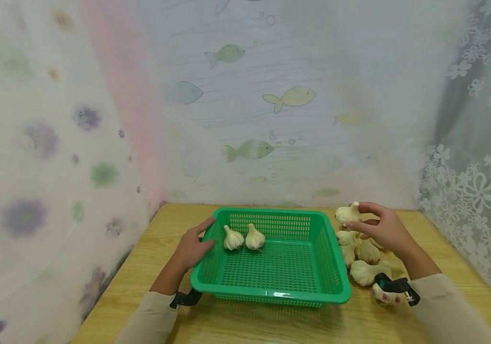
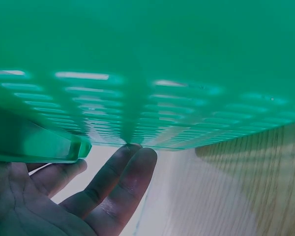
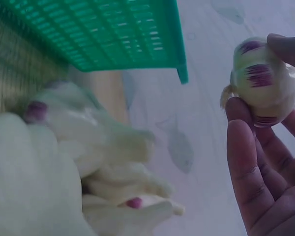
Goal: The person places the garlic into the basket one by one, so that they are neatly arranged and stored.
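Observation:
My left hand [image 1: 191,248] holds the left rim of a green plastic basket [image 1: 271,297], its thumb at the rim. In the left wrist view, fingers [image 2: 123,189] of that hand extend beneath the rim beside the slotted wall. Inside the basket, near its left side, stand two garlic bulbs, one on the left [image 1: 233,239] and one on the right [image 1: 254,238]. My right hand [image 1: 385,231] pinches another garlic bulb [image 1: 346,215] between thumb and fingers, raised above a pile of garlic to the right of the basket. Purple streaks mark this held bulb [image 3: 265,81] in the right wrist view.
Several garlic bulbs [image 1: 367,252] lie heaped on the wooden table [image 1: 135,282], close against the basket's right side. Beyond the table's back edge hangs a pale curtain [image 1: 236,119] printed with fish. Floral sheets [image 1: 51,181] hang at both sides.

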{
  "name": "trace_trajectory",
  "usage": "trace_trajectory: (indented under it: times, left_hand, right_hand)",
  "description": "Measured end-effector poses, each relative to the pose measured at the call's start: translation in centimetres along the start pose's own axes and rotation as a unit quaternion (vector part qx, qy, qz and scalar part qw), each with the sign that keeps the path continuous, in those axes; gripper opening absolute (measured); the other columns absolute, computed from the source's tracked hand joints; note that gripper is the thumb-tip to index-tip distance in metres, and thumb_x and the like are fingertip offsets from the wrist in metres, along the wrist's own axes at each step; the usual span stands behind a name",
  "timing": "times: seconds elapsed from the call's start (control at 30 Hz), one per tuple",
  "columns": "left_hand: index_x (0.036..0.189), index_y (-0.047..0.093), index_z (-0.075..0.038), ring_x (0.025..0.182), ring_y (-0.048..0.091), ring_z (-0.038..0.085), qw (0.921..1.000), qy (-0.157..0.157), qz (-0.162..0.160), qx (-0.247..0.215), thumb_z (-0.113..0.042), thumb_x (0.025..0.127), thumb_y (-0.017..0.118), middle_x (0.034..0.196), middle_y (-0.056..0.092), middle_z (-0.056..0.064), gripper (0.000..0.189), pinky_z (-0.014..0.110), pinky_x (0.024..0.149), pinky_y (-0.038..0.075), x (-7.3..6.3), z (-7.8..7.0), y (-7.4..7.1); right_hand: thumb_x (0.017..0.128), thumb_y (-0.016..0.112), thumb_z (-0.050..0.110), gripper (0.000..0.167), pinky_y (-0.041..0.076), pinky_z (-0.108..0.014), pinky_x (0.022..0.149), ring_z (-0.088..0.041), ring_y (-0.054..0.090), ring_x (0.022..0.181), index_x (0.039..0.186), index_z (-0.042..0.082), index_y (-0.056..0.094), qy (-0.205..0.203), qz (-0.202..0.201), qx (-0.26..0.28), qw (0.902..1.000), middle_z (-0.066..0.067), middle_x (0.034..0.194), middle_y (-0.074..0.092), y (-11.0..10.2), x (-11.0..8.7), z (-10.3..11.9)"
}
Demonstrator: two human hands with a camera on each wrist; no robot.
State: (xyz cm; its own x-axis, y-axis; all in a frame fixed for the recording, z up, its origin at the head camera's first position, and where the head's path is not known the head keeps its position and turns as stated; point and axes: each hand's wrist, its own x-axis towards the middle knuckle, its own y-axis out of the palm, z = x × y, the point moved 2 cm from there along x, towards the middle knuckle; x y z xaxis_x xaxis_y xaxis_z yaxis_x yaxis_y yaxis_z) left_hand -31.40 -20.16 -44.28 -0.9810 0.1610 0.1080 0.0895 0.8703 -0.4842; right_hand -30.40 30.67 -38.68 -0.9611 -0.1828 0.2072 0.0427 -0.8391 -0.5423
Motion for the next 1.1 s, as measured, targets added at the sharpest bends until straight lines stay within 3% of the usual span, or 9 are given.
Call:
trace_trajectory:
  times: [0.17, 0.33, 0.43, 0.73, 1.1]
  left_hand:
    - [0.163, 0.037, -0.019, 0.129, 0.06, 0.048, 1.0, 0.002, 0.002, -0.003, -0.008, 0.098, 0.055, 0.169, 0.032, 0.009, 0.068, 0.038, 0.066, 0.057, 0.1, 0.0, 0.0]
    - [0.163, 0.037, -0.019, 0.128, 0.061, 0.047, 1.0, 0.003, 0.004, -0.002, -0.008, 0.098, 0.055, 0.169, 0.032, 0.008, 0.068, 0.038, 0.065, 0.057, 0.0, 0.1, 0.0]
    - [0.163, 0.037, -0.019, 0.128, 0.062, 0.046, 1.0, 0.002, 0.004, -0.001, -0.008, 0.098, 0.055, 0.169, 0.032, 0.008, 0.068, 0.037, 0.064, 0.056, -0.1, 0.1, 0.1]
    - [0.163, 0.037, -0.019, 0.128, 0.061, 0.048, 1.0, 0.003, 0.005, -0.002, -0.008, 0.099, 0.055, 0.169, 0.031, 0.008, 0.068, 0.038, 0.064, 0.055, -0.1, -0.1, 0.0]
    - [0.163, 0.036, -0.019, 0.126, 0.062, 0.046, 1.0, 0.002, 0.006, -0.005, -0.008, 0.099, 0.056, 0.17, 0.031, 0.007, 0.068, 0.037, 0.063, 0.055, -0.1, -0.1, 0.0]
  right_hand:
    - [0.096, 0.075, 0.034, 0.08, 0.062, -0.041, 0.075, 0.005, 0.068, 0.098, 0.159, 0.001, 0.038, 0.0, 0.01, 0.001, 0.9999, -0.028, 0.156, 0.042, 1.0, 1.0, 0.7]
    - [0.095, 0.075, 0.04, 0.08, 0.061, -0.044, 0.083, -0.029, 0.069, 0.116, 0.158, 0.004, 0.042, -0.006, 0.025, -0.023, 0.9994, -0.024, 0.155, 0.047, 1.9, 1.8, 1.7]
    - [0.092, 0.077, 0.044, 0.081, 0.06, -0.046, 0.088, -0.04, 0.065, 0.122, 0.156, 0.005, 0.046, -0.005, 0.033, -0.03, 0.999, -0.023, 0.151, 0.051, 2.5, 2.5, 2.3]
    - [0.088, 0.082, 0.04, 0.066, 0.061, -0.043, 0.085, -0.032, 0.073, 0.109, 0.143, 0.008, 0.063, -0.036, 0.061, -0.042, 0.9966, -0.017, 0.136, 0.066, 5.0, 5.1, 4.1]
    - [0.087, 0.084, 0.039, 0.059, 0.06, -0.043, 0.086, -0.026, 0.072, 0.108, 0.136, 0.01, 0.069, -0.02, 0.103, -0.034, 0.9939, -0.013, 0.13, 0.071, 7.6, 6.9, 5.3]
